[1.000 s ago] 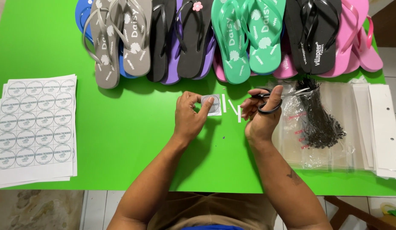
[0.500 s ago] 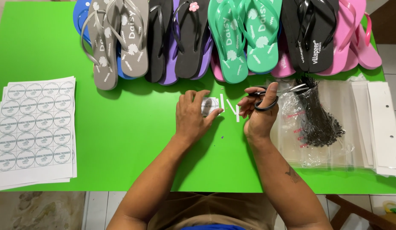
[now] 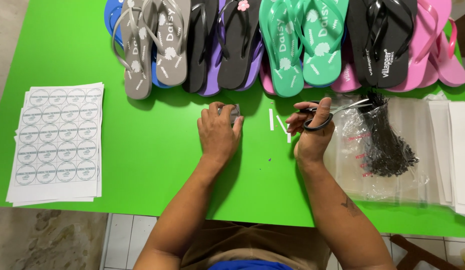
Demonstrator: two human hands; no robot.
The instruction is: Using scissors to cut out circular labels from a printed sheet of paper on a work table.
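Note:
My left hand (image 3: 218, 131) rests on the green table (image 3: 142, 165) with its fingers closed on a small grey-white label piece (image 3: 234, 113). My right hand (image 3: 311, 134) holds black-handled scissors (image 3: 337, 108), with my thumb through one loop and the blades pointing right, over a clear bag. Two thin white paper strips (image 3: 278, 123) lie on the table between my hands.
A row of flip-flops (image 3: 282, 40) in grey, black, purple, teal and pink lines the far edge. A stack of round-sticker sheets (image 3: 58, 140) lies at the left. At the right are a clear plastic bag with black ties (image 3: 387, 145) and white card sheets (image 3: 455, 150).
My left hand has slid slightly left with the label piece, away from the white strips. My right hand keeps the scissors in nearly the same place.

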